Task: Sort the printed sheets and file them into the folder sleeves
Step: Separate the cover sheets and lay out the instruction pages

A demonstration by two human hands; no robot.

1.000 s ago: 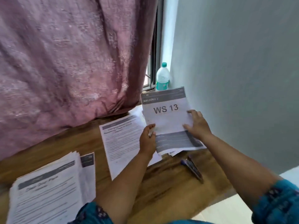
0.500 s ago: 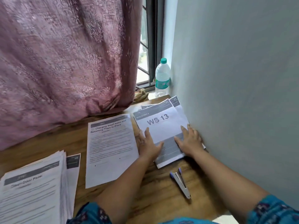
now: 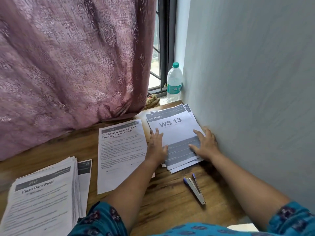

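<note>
A small stack of printed sheets topped by a page marked "WS 13" [image 3: 173, 128] lies flat on the wooden table [image 3: 167, 193] against the right wall. My left hand [image 3: 156, 145] rests flat on the stack's left edge, fingers spread. My right hand [image 3: 204, 145] presses flat on its right side next to the wall. A single sheet headed "Charging Small Items" [image 3: 121, 154] lies to the left of the stack. A thick pile topped "Clean Door Panel" [image 3: 42, 198] sits at the near left. No folder is in view.
A blue and silver stapler [image 3: 195, 188] lies on the table near my right forearm. A plastic water bottle [image 3: 174, 82] stands on the window sill in the corner. A mauve curtain [image 3: 68, 65] hangs along the table's far edge. The grey wall [image 3: 255, 99] bounds the right side.
The "WS 13" stack, held upright in both hands a second ago, now lies flat on the table. Both hands have gone from gripping it to pressing flat on it.
</note>
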